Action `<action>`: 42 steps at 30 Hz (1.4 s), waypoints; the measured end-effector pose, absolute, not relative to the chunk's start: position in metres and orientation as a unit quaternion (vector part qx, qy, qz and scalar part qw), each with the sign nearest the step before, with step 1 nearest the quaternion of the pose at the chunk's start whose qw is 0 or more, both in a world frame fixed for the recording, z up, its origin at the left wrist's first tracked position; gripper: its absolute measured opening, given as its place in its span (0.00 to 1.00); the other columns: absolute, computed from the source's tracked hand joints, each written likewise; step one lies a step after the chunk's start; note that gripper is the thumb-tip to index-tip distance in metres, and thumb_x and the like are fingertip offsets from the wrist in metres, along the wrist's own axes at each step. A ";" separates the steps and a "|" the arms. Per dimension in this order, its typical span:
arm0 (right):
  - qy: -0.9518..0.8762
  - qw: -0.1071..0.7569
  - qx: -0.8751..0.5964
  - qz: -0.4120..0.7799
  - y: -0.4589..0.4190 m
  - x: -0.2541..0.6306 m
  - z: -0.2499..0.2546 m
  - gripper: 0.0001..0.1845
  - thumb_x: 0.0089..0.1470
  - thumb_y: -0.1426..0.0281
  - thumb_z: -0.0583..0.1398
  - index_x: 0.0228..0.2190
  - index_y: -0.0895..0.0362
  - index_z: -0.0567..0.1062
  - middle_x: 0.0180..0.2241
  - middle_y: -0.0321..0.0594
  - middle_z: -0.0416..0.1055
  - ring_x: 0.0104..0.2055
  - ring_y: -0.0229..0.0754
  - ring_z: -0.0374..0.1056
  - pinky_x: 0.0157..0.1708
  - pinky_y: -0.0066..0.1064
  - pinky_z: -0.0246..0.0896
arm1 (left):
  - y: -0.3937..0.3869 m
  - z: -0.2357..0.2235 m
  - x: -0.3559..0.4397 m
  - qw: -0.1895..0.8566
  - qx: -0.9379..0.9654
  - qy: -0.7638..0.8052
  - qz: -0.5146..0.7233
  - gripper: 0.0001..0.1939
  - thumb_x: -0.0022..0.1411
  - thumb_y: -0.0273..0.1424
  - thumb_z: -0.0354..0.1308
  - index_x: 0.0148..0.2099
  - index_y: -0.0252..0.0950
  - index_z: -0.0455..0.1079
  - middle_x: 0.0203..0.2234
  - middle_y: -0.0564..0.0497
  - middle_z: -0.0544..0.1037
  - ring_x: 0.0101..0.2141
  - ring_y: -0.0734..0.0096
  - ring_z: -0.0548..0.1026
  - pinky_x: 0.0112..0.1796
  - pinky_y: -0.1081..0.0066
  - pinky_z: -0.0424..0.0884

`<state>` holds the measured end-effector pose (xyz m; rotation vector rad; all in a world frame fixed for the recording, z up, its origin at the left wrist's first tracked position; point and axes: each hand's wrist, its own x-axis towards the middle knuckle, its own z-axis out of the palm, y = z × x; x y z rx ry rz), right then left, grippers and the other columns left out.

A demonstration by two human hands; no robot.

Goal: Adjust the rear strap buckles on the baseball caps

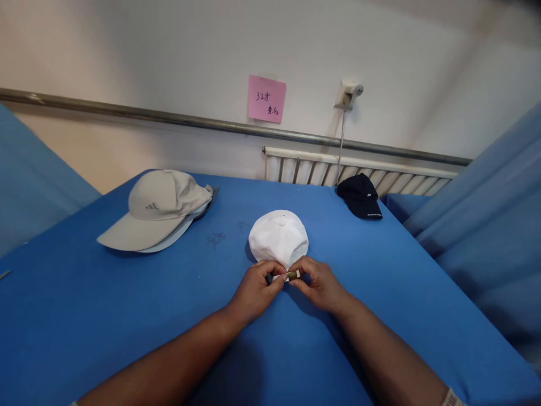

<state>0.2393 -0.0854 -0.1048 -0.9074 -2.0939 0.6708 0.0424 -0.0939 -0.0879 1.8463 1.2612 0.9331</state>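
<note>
Evidently the step in hand is fine work at the near edge of a white fabric cap (276,239), which sits crown-up on the smooth blue tabletop (169,316). Just at that edge, the left hand (258,288) has its grip clamped on a narrow white strip (279,277), thumb against fingertips, while the right hand (320,286) pinches a small olive-coloured piece (293,276) beside it. Both hands nearly meet there. The next move seems to call for a steady left pinch and small right-hand adjustments, with the strip kept flat.

Left of the white cap lies a beige baseball cap (154,197), resting on at least one paler cap (175,232); to its right and farther back sits a black cap (359,194).

The white cap's brim is out of sight, and fingertips cover much of the strip, so how it joins the olive-coloured piece cannot be told. A thin greenish thing (4,274), far left of the white cap, is cut off.
</note>
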 end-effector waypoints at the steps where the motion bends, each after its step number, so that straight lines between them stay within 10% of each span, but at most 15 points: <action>1: -0.816 0.375 -0.356 0.257 -0.085 0.240 -0.105 0.07 0.56 0.76 0.61 0.37 0.53 0.72 0.34 0.36 0.73 0.35 0.39 0.69 0.36 0.30 0.63 | -0.094 -0.087 0.042 0.348 0.717 0.484 0.360 0.08 0.61 0.33 0.57 0.34 0.37 0.75 0.30 0.51 0.79 0.34 0.67 0.75 0.40 0.68 0.68; 35: -0.802 0.426 -0.346 0.236 -0.082 0.245 -0.104 0.08 0.56 0.73 0.62 0.38 0.52 0.73 0.35 0.37 0.75 0.37 0.41 0.71 0.39 0.32 0.65 | -0.089 -0.081 0.024 0.246 0.824 0.403 0.313 0.12 0.62 0.33 0.58 0.48 0.41 0.75 0.46 0.46 0.78 0.51 0.57 0.70 0.54 0.57 0.62; 42: -0.805 0.411 -0.351 0.246 -0.082 0.245 -0.104 0.08 0.55 0.74 0.62 0.38 0.52 0.73 0.35 0.37 0.74 0.36 0.41 0.71 0.38 0.33 0.65 | -0.086 -0.084 0.023 0.258 0.812 0.410 0.325 0.07 0.63 0.35 0.57 0.35 0.40 0.73 0.38 0.49 0.79 0.46 0.61 0.71 0.51 0.61 0.63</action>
